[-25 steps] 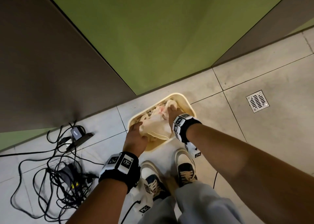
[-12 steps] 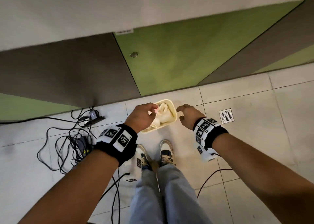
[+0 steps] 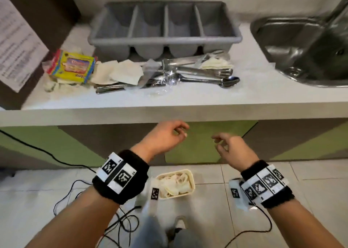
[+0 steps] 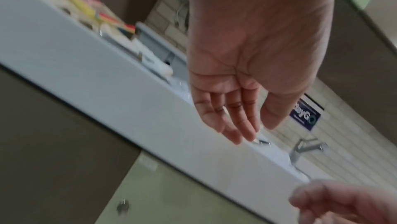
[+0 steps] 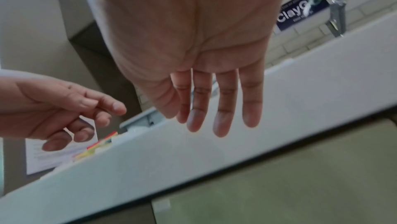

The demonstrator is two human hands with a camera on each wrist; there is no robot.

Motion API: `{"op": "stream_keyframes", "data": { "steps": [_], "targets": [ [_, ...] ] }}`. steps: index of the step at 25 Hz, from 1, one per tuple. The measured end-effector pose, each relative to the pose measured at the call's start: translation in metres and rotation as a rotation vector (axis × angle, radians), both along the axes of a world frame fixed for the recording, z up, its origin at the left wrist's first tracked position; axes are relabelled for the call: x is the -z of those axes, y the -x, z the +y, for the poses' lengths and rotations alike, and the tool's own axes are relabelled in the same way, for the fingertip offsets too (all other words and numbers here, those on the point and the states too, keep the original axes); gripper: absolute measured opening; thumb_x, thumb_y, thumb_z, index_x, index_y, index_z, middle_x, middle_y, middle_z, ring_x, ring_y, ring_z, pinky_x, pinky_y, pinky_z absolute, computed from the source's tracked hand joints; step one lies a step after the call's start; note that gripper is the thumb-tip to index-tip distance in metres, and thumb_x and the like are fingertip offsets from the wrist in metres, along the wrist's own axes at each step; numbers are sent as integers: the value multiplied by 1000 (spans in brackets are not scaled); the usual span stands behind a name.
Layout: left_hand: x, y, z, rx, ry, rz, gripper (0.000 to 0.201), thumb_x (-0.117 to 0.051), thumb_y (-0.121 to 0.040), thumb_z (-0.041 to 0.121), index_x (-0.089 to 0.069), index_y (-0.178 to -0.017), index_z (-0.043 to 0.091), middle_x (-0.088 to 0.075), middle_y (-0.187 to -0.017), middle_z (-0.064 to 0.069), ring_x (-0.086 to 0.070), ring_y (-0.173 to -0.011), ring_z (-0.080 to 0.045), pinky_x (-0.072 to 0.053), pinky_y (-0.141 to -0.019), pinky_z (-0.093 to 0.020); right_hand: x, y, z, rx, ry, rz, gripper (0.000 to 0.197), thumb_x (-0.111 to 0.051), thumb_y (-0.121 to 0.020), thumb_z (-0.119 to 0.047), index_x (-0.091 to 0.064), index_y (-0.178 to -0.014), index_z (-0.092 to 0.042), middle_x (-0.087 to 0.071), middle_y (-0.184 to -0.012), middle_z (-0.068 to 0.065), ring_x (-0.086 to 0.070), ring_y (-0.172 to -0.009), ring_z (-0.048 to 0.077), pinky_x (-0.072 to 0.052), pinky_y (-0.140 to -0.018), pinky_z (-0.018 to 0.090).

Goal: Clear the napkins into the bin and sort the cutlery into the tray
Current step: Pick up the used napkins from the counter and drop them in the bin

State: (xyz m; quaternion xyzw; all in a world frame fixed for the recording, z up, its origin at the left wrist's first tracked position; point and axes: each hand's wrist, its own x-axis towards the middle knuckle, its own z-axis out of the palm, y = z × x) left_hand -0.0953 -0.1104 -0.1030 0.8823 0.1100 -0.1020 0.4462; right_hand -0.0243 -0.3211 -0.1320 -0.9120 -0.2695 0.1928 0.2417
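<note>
A grey four-compartment cutlery tray (image 3: 163, 38) stands at the back of the white counter (image 3: 169, 102); I see nothing in its compartments. In front of it lie steel cutlery (image 3: 197, 72) and crumpled napkins (image 3: 124, 71), one more napkin (image 3: 216, 63) on top of the cutlery. A cream bin (image 3: 191, 180) holding napkins sits on the floor between my arms. My left hand (image 3: 165, 136) and right hand (image 3: 231, 146) hang below the counter's front edge, fingers relaxed, holding nothing. The wrist views show the left hand (image 4: 247, 91) and right hand (image 5: 204, 74) with empty palms.
A yellow packet (image 3: 72, 67) lies at the counter's left, beside a printed sheet (image 3: 17, 40). A steel sink (image 3: 305, 48) is set in at the right. Black cables (image 3: 120, 223) trail across the tiled floor near my feet. Green and brown cabinet fronts (image 3: 203, 142) stand under the counter.
Both hands have left the bin and risen to just below the counter edge, holding nothing. The head view has lifted from the floor to the counter.
</note>
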Motion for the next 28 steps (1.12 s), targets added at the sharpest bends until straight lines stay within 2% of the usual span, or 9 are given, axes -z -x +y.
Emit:
{"op": "stream_keyframes", "data": {
  "steps": [3,5,7,9,12,17,20,24,28],
  "targets": [
    [-47,-2,30,-230,-36,-133,25,-55,-89,12,-63,-113,12,-58,-94,4,-51,-60,0,-41,-54,-2,-36,-17,12,-27,-95,-77,28,-53,-88,-10,-59,-115,-12,-64,-100,3,-53,-84,13,-45,-82,24],
    [-64,-7,54,-353,-93,-191,26,-56,-87,12,-62,-113,13,-62,-101,0,-53,-67,-12,-43,-60,-16,-49,-28,26,-26,-119,-86,28,-52,-88,-11,-58,-115,-13,-59,-98,-1,-54,-84,14,-46,-81,26],
    [-70,-14,79,-400,-176,-206,30,-57,-86,13,-61,-116,13,-64,-113,-5,-56,-79,-19,-43,-74,-22,-57,-37,45,-35,-139,-103,28,-51,-88,-11,-58,-115,-13,-61,-103,2,-54,-87,15,-45,-81,25],
    [-70,-24,107,-428,-268,-186,34,-58,-85,13,-59,-119,12,-60,-122,-11,-60,-97,-25,-44,-87,-27,-62,-48,72,-53,-145,-129,29,-53,-87,-10,-59,-115,-12,-61,-113,8,-56,-93,19,-46,-88,27],
    [-62,-42,145,-448,-362,-120,40,-61,-83,15,-57,-122,14,-52,-129,-16,-54,-114,-31,-42,-99,-34,-66,-62,124,-95,-79,-161,31,-54,-87,-14,-57,-118,-13,-52,-129,9,-51,-116,25,-39,-97,29],
    [-48,-71,181,-362,-364,-70,57,-68,-78,21,-47,-131,17,-42,-136,-15,-45,-126,-28,-36,-107,-34,-68,-73,204,-241,157,-290,55,-60,-84,-21,-39,-136,-22,-30,-150,3,-25,-135,30,-31,-111,45],
    [-40,-86,197,-299,-392,-23,75,-73,-70,31,-39,-136,22,-40,-138,-14,-38,-130,-30,-35,-109,-39,-66,-78,229,-263,340,-273,68,-63,-81,-31,-29,-141,-31,-17,-156,0,-12,-141,34,-22,-113,55],
    [-35,-96,207,-247,-544,35,96,-76,-60,46,-25,-140,31,-35,-142,-12,-39,-129,-34,-37,-106,-46,-59,-78,239,-201,393,-298,40,-58,-85,-33,-51,-123,-28,-31,-147,4,-19,-137,33,-24,-111,53],
    [-26,-100,213,-190,-582,58,98,-69,-59,53,-18,-141,35,-33,-145,-9,-41,-128,-35,-36,-104,-48,-60,-77,240,-148,284,-359,29,-44,-92,-19,-51,-121,-18,-46,-138,5,-34,-132,26,-24,-113,49]
  ]
}}
